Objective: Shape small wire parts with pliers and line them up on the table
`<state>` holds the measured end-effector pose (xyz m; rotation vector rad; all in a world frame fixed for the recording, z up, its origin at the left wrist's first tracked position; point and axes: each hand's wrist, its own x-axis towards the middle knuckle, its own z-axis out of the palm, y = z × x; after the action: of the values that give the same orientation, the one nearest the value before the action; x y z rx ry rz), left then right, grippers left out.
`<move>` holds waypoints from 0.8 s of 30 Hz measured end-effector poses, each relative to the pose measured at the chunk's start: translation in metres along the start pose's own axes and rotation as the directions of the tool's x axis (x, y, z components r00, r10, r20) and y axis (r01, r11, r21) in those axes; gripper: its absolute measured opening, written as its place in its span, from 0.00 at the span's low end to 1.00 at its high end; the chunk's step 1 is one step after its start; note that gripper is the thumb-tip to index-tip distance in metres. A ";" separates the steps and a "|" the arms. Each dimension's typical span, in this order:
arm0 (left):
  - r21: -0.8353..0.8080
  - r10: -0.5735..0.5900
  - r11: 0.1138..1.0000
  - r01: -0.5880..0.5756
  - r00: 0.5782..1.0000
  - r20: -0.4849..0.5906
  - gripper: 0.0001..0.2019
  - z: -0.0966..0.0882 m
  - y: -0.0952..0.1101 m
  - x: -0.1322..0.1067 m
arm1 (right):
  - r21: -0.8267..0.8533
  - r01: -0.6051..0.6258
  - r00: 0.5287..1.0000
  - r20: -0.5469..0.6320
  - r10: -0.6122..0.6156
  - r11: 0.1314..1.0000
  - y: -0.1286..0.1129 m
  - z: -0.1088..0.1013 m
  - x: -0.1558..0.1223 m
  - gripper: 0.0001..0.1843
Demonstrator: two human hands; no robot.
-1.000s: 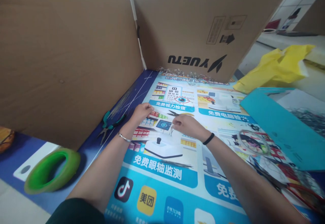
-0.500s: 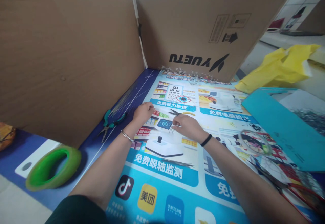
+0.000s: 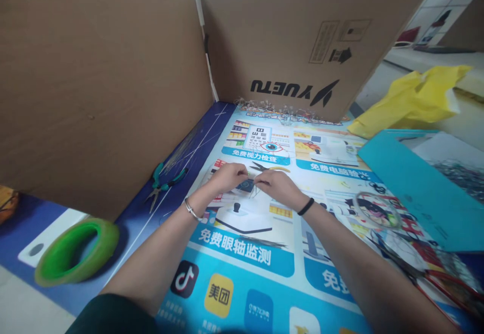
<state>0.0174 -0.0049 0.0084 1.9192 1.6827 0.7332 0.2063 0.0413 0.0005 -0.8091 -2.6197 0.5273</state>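
Note:
My left hand (image 3: 230, 176) and my right hand (image 3: 276, 185) meet over the printed poster (image 3: 242, 268) in the middle of the view. Both have their fingers pinched together, close to each other. Between the fingertips hangs a small thin wire piece (image 3: 254, 190), too fine to name. Just beyond the hands lies a small pair of yellow-handled pliers (image 3: 269, 168) on the poster. Teal-handled pliers (image 3: 163, 182) lie to the left of my left hand on the dark blue strip.
Tall cardboard walls (image 3: 102, 71) stand at left and back. A green tape roll (image 3: 71, 253) lies at lower left. Small wire bits (image 3: 280, 109) line the back box's foot. A teal sheet (image 3: 416, 187), a yellow bag (image 3: 412, 102) and a clear tape ring (image 3: 378, 210) are at right.
My left hand has moved right from the poster's left part to meet my right hand, and now pinches beside it. The right hand stayed nearly in place.

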 end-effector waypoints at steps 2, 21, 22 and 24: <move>-0.097 -0.008 0.995 0.010 1.000 0.019 0.07 0.001 0.002 0.000 | 0.073 0.013 0.997 -0.081 -0.007 0.997 0.001 0.001 0.001 0.10; -0.673 -0.099 0.738 0.051 0.995 -0.033 0.09 0.016 0.018 -0.001 | 0.862 -0.080 0.873 -0.182 0.452 0.500 -0.011 0.010 0.003 0.12; -0.671 -0.085 0.741 0.037 0.996 -0.039 0.09 0.016 0.019 -0.001 | 0.891 -0.070 0.878 -0.159 0.451 0.449 -0.012 0.010 0.003 0.13; -0.652 -0.073 0.758 0.021 0.996 -0.053 0.08 0.016 0.018 -0.001 | 0.920 -0.056 0.883 -0.136 0.450 0.389 -0.014 0.009 0.004 0.14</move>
<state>0.0409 -0.0082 0.0086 1.3537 1.2596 1.1977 0.1930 0.0305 -0.0008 -0.7916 -1.4317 1.5318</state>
